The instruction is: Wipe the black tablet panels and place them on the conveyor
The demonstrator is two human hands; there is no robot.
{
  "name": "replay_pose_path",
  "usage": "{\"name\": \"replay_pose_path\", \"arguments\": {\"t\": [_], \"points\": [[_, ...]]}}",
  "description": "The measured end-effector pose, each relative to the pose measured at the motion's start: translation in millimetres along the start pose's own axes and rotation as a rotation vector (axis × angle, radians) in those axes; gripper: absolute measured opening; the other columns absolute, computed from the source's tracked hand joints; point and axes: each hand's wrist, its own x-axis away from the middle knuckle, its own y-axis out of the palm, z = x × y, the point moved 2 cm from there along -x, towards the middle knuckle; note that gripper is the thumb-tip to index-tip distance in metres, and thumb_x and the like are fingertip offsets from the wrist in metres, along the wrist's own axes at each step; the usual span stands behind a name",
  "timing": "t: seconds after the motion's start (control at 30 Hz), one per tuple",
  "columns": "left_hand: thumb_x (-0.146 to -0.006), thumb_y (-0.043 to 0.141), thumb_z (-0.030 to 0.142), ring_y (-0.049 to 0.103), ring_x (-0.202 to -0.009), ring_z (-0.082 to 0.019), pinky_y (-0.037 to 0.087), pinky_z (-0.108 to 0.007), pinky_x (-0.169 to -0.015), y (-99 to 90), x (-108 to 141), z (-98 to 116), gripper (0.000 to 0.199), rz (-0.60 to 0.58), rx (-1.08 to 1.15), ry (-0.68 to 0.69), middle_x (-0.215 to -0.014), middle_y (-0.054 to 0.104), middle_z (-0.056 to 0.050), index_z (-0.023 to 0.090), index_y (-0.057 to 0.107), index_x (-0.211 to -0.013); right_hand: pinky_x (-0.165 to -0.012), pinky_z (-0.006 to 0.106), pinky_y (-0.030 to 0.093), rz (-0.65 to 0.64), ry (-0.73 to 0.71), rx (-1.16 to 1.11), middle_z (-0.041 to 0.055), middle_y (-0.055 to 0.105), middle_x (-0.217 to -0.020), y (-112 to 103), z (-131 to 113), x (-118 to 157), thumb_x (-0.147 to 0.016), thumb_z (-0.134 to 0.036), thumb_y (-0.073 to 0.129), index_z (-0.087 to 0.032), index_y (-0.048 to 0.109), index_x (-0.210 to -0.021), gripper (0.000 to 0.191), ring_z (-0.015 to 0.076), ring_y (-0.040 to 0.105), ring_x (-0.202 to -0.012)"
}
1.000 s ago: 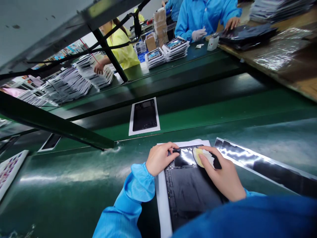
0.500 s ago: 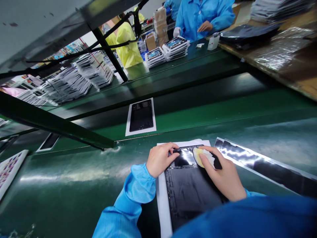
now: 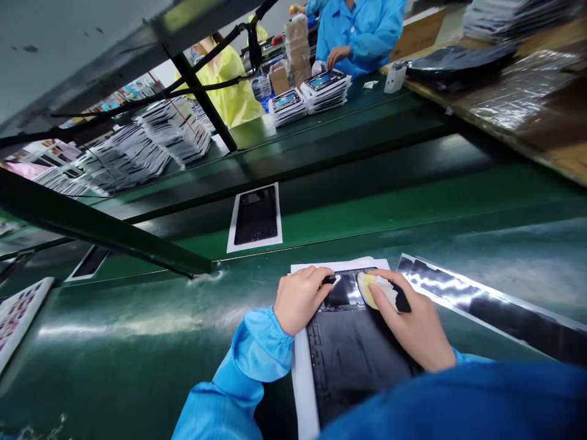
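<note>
A dark tablet-like panel (image 3: 358, 348) lies on white sheets (image 3: 303, 379) in front of me, with a shiny dark area (image 3: 343, 289) near its top edge. My right hand (image 3: 419, 324) holds a pale yellow and white pad (image 3: 376, 291) between thumb and fingers, against the panel's upper right part. At the panel's upper left corner is my left hand (image 3: 300, 298), its thumb and fingertips close together; what they hold, if anything, is too small to name.
Right of the panel lies a long dark strip sheet (image 3: 495, 305). Beyond, another dark panel (image 3: 257, 215) rests on the green belt. A dark post (image 3: 101, 229) slants in from the left. Across the line, a person in blue (image 3: 360, 36) touches stacked panels (image 3: 326, 91).
My left hand has shifted slightly at the panel's corner, its fingers nearer together. The panel on the belt has moved a little left. The person in blue has reached onto the stack.
</note>
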Motion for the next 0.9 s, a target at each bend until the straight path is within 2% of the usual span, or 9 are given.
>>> {"name": "replay_pose_path", "arguments": {"t": [0.2, 0.3, 0.37, 0.47, 0.53, 0.63, 0.77, 0.83, 0.9], "points": [[-0.087, 0.065, 0.030, 0.064, -0.085, -0.018, 0.046, -0.026, -0.058, 1.1, 3, 4, 0.027, 0.107, -0.211, 0.119, -0.090, 0.069, 0.001, 0.026, 0.062, -0.114, -0.062, 0.030, 0.052, -0.013, 0.018, 0.004, 0.0023, 0.075, -0.091, 2, 2, 0, -0.086, -0.047, 0.048, -0.026, 0.061, -0.099, 0.027, 0.0205, 0.070, -0.072], [-0.082, 0.070, 0.041, 0.061, -0.080, -0.019, 0.045, -0.028, -0.052, -3.4, 4, 3, 0.043, 0.213, -0.365, 0.095, -0.089, 0.066, 0.000, 0.023, 0.059, -0.119, -0.065, 0.032, 0.053, -0.023, 0.035, -0.008, 0.0019, 0.075, -0.096, 3, 3, 0, -0.086, -0.047, 0.048, -0.027, 0.060, -0.100, 0.027, 0.0213, 0.070, -0.075], [-0.083, 0.068, 0.041, 0.060, -0.079, -0.019, 0.046, -0.027, -0.054, -4.5, 6, 1, 0.038, 0.245, -0.418, 0.085, -0.090, 0.064, 0.000, 0.023, 0.060, -0.117, -0.066, 0.032, 0.053, -0.027, 0.044, -0.016, 0.0016, 0.075, -0.095, 4, 3, -1, -0.086, -0.048, 0.047, -0.028, 0.060, -0.099, 0.027, 0.0221, 0.070, -0.076], [-0.092, 0.057, 0.026, 0.059, -0.087, -0.016, 0.049, -0.026, -0.067, 0.3, 14, -1, 0.018, 0.202, -0.423, 0.273, -0.103, 0.067, 0.001, 0.024, 0.064, -0.109, -0.069, 0.034, 0.054, -0.030, 0.053, -0.026, 0.0018, 0.075, -0.095, 3, 2, -1, -0.085, -0.048, 0.046, -0.029, 0.060, -0.099, 0.027, 0.0239, 0.070, -0.080], [-0.094, 0.051, 0.017, 0.059, -0.095, -0.017, 0.050, -0.028, -0.073, 4.2, 22, -4, 0.026, 0.167, -0.431, 0.387, -0.117, 0.066, 0.000, 0.024, 0.063, -0.116, -0.070, 0.035, 0.054, -0.035, 0.067, -0.028, 0.0019, 0.074, -0.096, 3, 2, -1, -0.084, -0.047, 0.046, -0.029, 0.060, -0.099, 0.027, 0.0248, 0.070, -0.083], [-0.093, 0.046, 0.011, 0.058, -0.105, -0.019, 0.050, -0.030, -0.075, 5.1, 33, -11, 0.038, 0.140, -0.471, 0.371, -0.130, 0.061, -0.001, 0.024, 0.057, -0.127, -0.069, 0.035, 0.054, -0.045, 0.088, -0.029, 0.0019, 0.074, -0.095, 4, 2, -1, -0.084, -0.047, 0.046, -0.030, 0.060, -0.100, 0.027, 0.0253, 0.070, -0.083], [-0.091, 0.041, 0.005, 0.055, -0.115, -0.020, 0.048, -0.032, -0.085, 1.6, 45, -14, 0.046, 0.108, -0.423, 0.434, -0.132, 0.059, 0.007, 0.032, 0.059, -0.124, -0.070, 0.034, 0.054, -0.051, 0.094, -0.027, 0.0018, 0.074, -0.095, 5, 1, -1, -0.084, -0.048, 0.045, -0.029, 0.060, -0.100, 0.029, 0.0248, 0.071, -0.084], [-0.091, 0.041, 0.004, 0.055, -0.116, -0.019, 0.047, -0.031, -0.088, 0.9, 48, -13, 0.046, 0.111, -0.378, 0.474, -0.131, 0.060, 0.010, 0.033, 0.059, -0.122, -0.070, 0.033, 0.054, -0.056, 0.090, -0.020, 0.0016, 0.074, -0.095, 5, -1, -2, -0.084, -0.049, 0.043, -0.029, 0.059, -0.100, 0.030, 0.0240, 0.071, -0.082], [-0.092, 0.041, 0.005, 0.057, -0.110, -0.018, 0.048, -0.030, -0.086, 1.1, 48, -11, 0.044, 0.141, -0.382, 0.456, -0.131, 0.060, 0.006, 0.029, 0.058, -0.124, -0.067, 0.032, 0.053, -0.065, 0.084, -0.006, 0.0015, 0.074, -0.094, 4, -3, -2, -0.085, -0.048, 0.041, -0.029, 0.059, -0.100, 0.030, 0.0228, 0.071, -0.077]]}}
